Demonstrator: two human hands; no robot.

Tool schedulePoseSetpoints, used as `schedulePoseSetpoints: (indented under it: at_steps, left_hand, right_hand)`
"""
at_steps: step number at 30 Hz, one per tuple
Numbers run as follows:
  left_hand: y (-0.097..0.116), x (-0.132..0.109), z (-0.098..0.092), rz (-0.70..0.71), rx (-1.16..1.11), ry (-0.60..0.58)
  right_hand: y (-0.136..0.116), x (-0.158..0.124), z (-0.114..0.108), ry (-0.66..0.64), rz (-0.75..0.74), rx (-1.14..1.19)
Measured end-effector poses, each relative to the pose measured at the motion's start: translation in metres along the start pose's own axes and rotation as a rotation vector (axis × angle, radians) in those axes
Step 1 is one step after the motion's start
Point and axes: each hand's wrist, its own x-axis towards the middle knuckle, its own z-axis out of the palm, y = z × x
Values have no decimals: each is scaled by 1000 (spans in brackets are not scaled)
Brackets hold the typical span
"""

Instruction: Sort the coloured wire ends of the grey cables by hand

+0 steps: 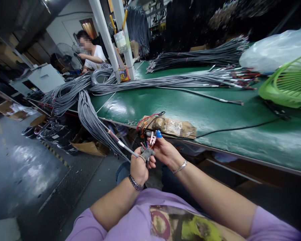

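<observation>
Your L hand [139, 165] is closed round a grey cable [130, 152], just off the worktop's front edge. Fingers curled in, approx. no gap; grey finger covers [147, 153] on the tips. Cable has a white sleeve [120, 144] and stripped wire ends up-left of your grip. Coloured wires [145, 145] fan up above your L fingers — can't tell if they belong to the same cable.

Your R hand [165, 150] is right beside the L, thumb and fingers pinched nearly together on a pale pink clip [153, 138], next to the coloured wires. Blue cover [159, 134] on R thumb. Contact betw. clip and wires: too small to tell.

Taped wood block [188, 130] lies along the worktop [140, 105] front edge, just beyond your hands, w/ red + black leads at its L end. Black cord [230, 130] runs from near its R end toward the green fan [288, 80] at the worktop's R end.

Grey cable bundle [165, 81] lies lengthwise behind, one cable [203, 93] apart on its near side; darker bundle [190, 59] nearer the far edge. More cables [90, 113] droop over the front edge, L side. Co-worker [97, 53] is past the L end.
</observation>
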Motion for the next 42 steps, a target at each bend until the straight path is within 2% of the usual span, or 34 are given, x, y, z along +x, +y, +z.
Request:
schedulePoseSetpoints:
  at_steps: [13,22,32,42]
  left_hand:
    - [-1,1,0,-30,47,9]
    - [-1,1,-1,-24,64,5]
    - [-1,-8,-6,9,38,-11]
    - [-3,-8,-7,38,-16,10]
  right_hand:
    - [-2,-4,9,63,27,99]
    - [2,-1,3,-25,7,140]
    - [-4,-8,-3,-39,59,112]
    - [-6,-10,-15,-1,-16,-17]
